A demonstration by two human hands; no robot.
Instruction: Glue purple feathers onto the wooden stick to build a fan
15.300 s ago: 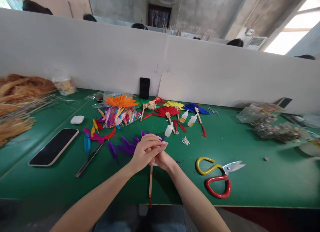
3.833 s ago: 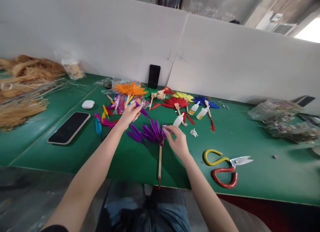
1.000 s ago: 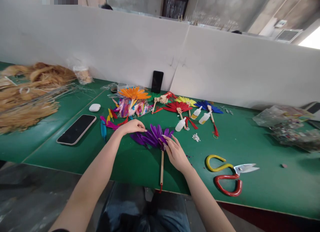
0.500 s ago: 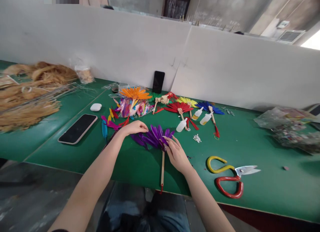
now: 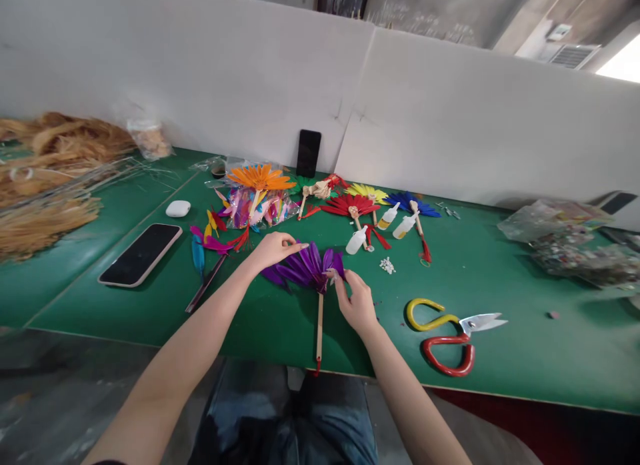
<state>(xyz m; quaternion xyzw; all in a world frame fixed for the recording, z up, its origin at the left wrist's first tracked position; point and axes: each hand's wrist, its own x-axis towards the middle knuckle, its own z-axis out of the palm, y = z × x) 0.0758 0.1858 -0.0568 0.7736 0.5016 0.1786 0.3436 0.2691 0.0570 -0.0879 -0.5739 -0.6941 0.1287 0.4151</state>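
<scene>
A fan of purple feathers [image 5: 313,261] on a pale wooden handle [image 5: 319,328] lies in front of me, with a red cord at the handle's lower end. My left hand [image 5: 275,250] reaches over its upper left side, fingers stretched out at the feather tips. At the right side, my right hand [image 5: 354,298] has thumb and fingertips pinched on a purple feather near the base. Loose purple feathers [image 5: 274,275] lie under my left hand. Red-and-yellow-handled scissors [image 5: 465,325] rest to the right.
Behind are an orange feather fan [image 5: 263,178], a red fan [image 5: 353,203], a blue fan [image 5: 407,201] and several small bottles [image 5: 357,240]. White beads [image 5: 387,265] lie nearby. A phone [image 5: 141,255] and straw-coloured fibre [image 5: 55,158] are at left; a plastic bag [image 5: 565,245] is at right.
My left hand's fingers have stretched out over the feather tips. My right hand's fingers have curled into a pinch at the feathers. The view has tilted down slightly.
</scene>
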